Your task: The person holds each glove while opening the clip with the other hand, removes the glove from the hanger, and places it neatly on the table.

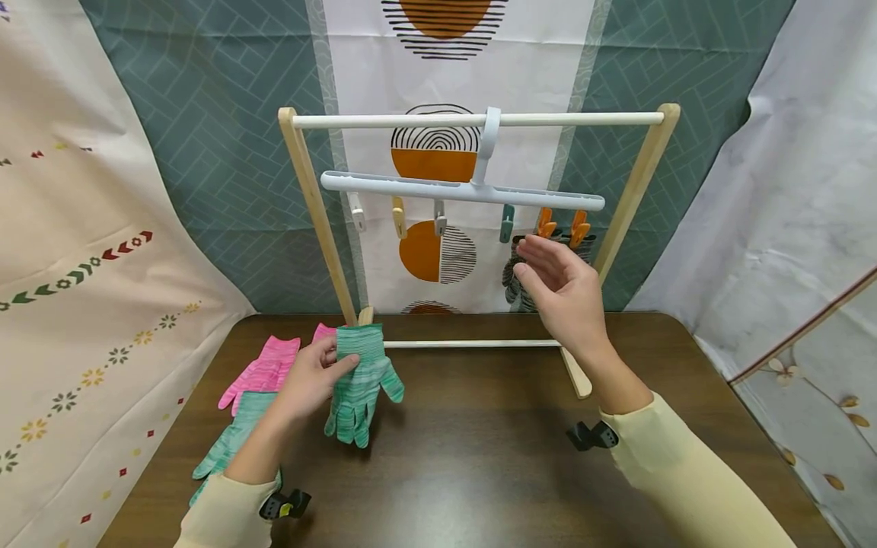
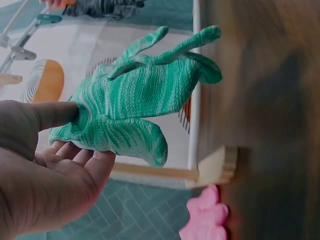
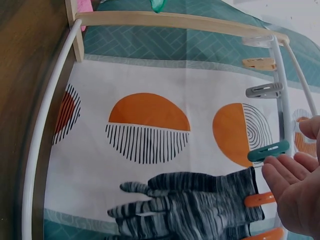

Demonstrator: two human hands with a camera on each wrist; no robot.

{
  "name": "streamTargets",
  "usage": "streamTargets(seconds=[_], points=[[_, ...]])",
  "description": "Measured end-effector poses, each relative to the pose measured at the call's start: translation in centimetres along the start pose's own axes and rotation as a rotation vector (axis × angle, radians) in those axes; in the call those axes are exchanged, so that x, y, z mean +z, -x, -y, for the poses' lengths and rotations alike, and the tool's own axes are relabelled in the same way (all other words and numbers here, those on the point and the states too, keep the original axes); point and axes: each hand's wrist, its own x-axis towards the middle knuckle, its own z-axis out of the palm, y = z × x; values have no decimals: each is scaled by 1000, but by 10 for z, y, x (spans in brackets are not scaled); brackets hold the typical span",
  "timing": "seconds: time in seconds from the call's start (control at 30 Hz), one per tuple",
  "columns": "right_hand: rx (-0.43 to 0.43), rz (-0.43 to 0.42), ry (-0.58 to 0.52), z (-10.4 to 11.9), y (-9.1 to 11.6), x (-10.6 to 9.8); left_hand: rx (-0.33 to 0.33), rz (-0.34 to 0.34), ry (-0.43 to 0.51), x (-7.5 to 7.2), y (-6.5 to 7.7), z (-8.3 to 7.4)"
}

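Observation:
My left hand (image 1: 308, 384) pinches a green striped knit glove (image 1: 363, 384) at its cuff, thumb on one side and fingers behind. The glove dangles fingers down above the table in the head view. My right hand (image 1: 567, 301) is raised under the right part of a pale blue hanger (image 1: 411, 186), its fingers extended and holding nothing. Close to those fingertips in the right wrist view is a teal clip (image 3: 269, 151). Black-and-grey striped gloves (image 3: 200, 205) hang from orange clips (image 3: 260, 199) on the hanger, partly behind my right hand in the head view.
A wooden rack with a white top bar (image 1: 384, 121) carries the hanger. White, yellow and grey clips (image 1: 440, 219) hang along its left part. On the table (image 1: 466, 457) at left lie a pink glove (image 1: 267, 369) and another green glove (image 1: 236, 434), partly under my left forearm.

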Motion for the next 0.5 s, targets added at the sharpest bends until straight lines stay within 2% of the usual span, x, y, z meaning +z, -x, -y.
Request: streamTargets(seconds=[0.2,0.33,0.5], points=[[-34,15,38,0,10,-5,-86,40,-82,-11,10,15],[-34,22,53,-1,15,-8,-114,68,-148,-17,17,26],[-26,30,59,-5,20,-11,-125,74,-147,-25,24,40]])
